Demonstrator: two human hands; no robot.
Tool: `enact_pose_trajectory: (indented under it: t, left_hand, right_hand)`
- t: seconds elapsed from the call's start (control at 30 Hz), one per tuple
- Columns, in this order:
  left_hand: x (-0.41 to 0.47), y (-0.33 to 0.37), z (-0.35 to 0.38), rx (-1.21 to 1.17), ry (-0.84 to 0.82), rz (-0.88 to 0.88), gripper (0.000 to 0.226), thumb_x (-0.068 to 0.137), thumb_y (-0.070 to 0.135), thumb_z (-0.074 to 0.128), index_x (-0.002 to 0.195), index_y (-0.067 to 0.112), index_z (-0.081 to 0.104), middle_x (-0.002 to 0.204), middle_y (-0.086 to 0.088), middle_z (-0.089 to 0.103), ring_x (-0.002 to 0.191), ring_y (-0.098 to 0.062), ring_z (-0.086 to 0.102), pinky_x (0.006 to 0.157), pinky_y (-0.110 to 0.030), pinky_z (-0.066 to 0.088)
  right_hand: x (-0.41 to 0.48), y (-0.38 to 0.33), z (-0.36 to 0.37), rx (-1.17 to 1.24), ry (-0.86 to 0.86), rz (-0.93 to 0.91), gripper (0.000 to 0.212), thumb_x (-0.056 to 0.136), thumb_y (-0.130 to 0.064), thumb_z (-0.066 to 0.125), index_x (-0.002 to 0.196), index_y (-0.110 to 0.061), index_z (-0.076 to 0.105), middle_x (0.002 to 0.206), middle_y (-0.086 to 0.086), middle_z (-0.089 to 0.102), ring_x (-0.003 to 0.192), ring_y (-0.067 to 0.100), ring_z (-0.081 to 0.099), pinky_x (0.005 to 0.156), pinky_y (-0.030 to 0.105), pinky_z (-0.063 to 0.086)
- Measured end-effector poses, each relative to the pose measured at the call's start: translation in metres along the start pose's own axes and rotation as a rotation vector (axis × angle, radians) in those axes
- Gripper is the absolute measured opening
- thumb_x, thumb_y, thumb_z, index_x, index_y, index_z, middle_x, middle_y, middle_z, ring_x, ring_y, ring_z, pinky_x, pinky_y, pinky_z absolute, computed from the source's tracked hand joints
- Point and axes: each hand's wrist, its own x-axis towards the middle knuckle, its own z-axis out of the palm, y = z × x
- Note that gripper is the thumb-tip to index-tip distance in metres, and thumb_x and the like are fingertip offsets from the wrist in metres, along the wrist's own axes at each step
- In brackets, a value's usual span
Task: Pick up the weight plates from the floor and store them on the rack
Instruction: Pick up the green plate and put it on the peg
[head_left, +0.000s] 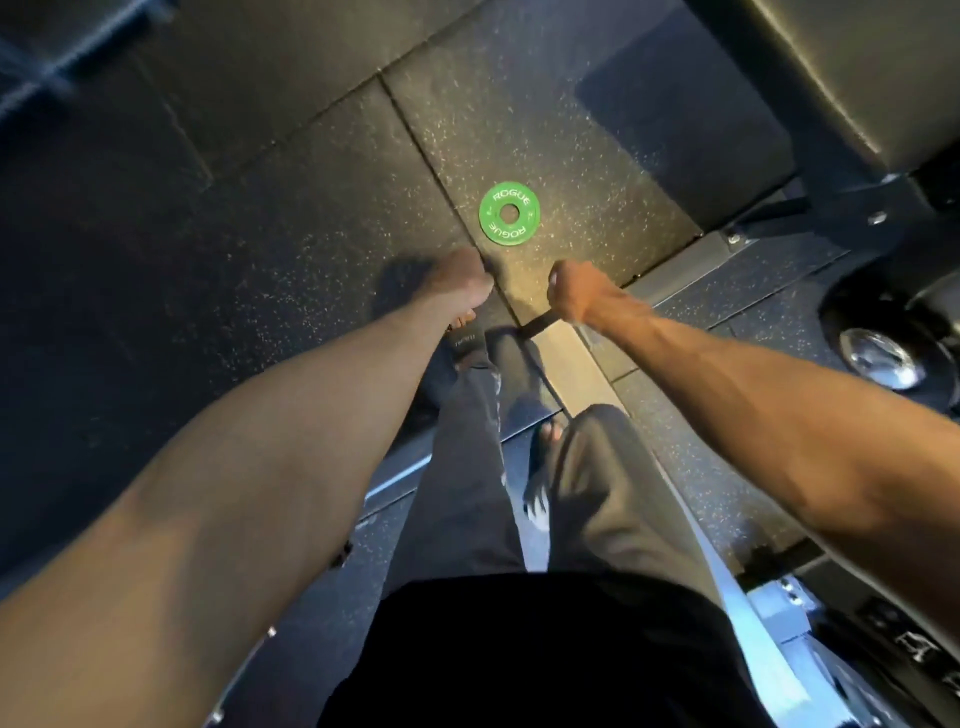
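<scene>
Item one, far left: black rubber floor tiles (291, 218) flecked with pale specks, seams running diagonally, the corner of the view lost in blur. Item two: your left hand (460, 283), arm stretched forward and down, seen from the back of the wrist; its fingers are folded under and hidden, so you cannot tell whether they are spread or pressed together, and nothing shows in its grasp. Item three, the task's thing: one small round green weight plate (491, 218) with white ROGUE lettering and a centre hole, lying flat on the floor just beyond and between your two hands, touched by neither. Item four: your right hand (574, 291), knuckles up, fingers curled in tight against the palm, holding nothing visible. Item five, below the hands: your legs in loose grey trousers (467, 467). Item six, right of the plate: a dark flat metal base rail (691, 260) with bolts, lying on the floor. Item seven, far right: a black round disc with a chrome hub (878, 358), partly cut off. Item eight, upper right: a black padded cushion (831, 78).
</scene>
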Motion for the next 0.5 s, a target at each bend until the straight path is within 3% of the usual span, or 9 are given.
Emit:
enact_pose_trajectory:
  t: [0.1, 0.27, 0.37, 0.43, 0.5]
  left_hand:
    - [0.061, 0.009, -0.010, -0.023, 0.001, -0.013, 0.027, 0.089, 0.015, 0.049, 0.103, 0.001, 0.068, 0.101, -0.020, 0.071, 0.090, -0.036, 0.070, 0.078, -0.042, 0.059]
    - [0.177, 0.009, 0.018, -0.034, -0.027, -0.080, 0.028, 0.089, 0.012, 0.049, 0.106, 0.000, 0.068, 0.096, -0.019, 0.072, 0.072, -0.032, 0.073, 0.064, -0.037, 0.062]
    - [0.253, 0.002, 0.052, -0.093, -0.031, -0.142, 0.026, 0.091, 0.010, 0.048, 0.106, -0.002, 0.065, 0.096, -0.021, 0.071, 0.071, -0.035, 0.074, 0.065, -0.046, 0.063]
    - [0.306, -0.006, 0.081, -0.145, 0.006, -0.180, 0.027, 0.093, 0.011, 0.048, 0.114, -0.002, 0.059, 0.102, -0.021, 0.069, 0.077, -0.037, 0.073, 0.068, -0.048, 0.063]
    - [0.359, -0.016, 0.113, -0.193, 0.058, -0.225, 0.043, 0.094, 0.015, 0.049, 0.134, 0.004, 0.043, 0.120, -0.019, 0.064, 0.097, -0.037, 0.070, 0.081, -0.048, 0.060]
  right_hand:
    - [0.058, -0.007, -0.010, 0.042, 0.012, 0.018, 0.028, 0.097, -0.011, 0.049, 0.121, -0.004, 0.061, 0.120, 0.016, 0.066, 0.106, 0.034, 0.064, 0.086, 0.040, 0.055]
    - [0.168, 0.006, 0.005, 0.060, 0.038, 0.042, 0.034, 0.097, -0.009, 0.044, 0.127, 0.001, 0.056, 0.128, 0.022, 0.061, 0.115, 0.038, 0.061, 0.077, 0.035, 0.046]
    - [0.238, 0.026, 0.031, 0.059, 0.042, 0.061, 0.035, 0.096, -0.006, 0.043, 0.129, 0.003, 0.051, 0.127, 0.024, 0.060, 0.114, 0.038, 0.061, 0.074, 0.035, 0.045]
    - [0.290, 0.040, 0.056, 0.084, 0.075, 0.068, 0.039, 0.097, -0.007, 0.043, 0.135, 0.002, 0.043, 0.128, 0.023, 0.058, 0.113, 0.037, 0.061, 0.072, 0.034, 0.044]
    - [0.343, 0.055, 0.083, 0.095, 0.077, 0.081, 0.046, 0.100, -0.010, 0.043, 0.143, 0.002, 0.033, 0.134, 0.023, 0.054, 0.118, 0.036, 0.059, 0.078, 0.037, 0.048]
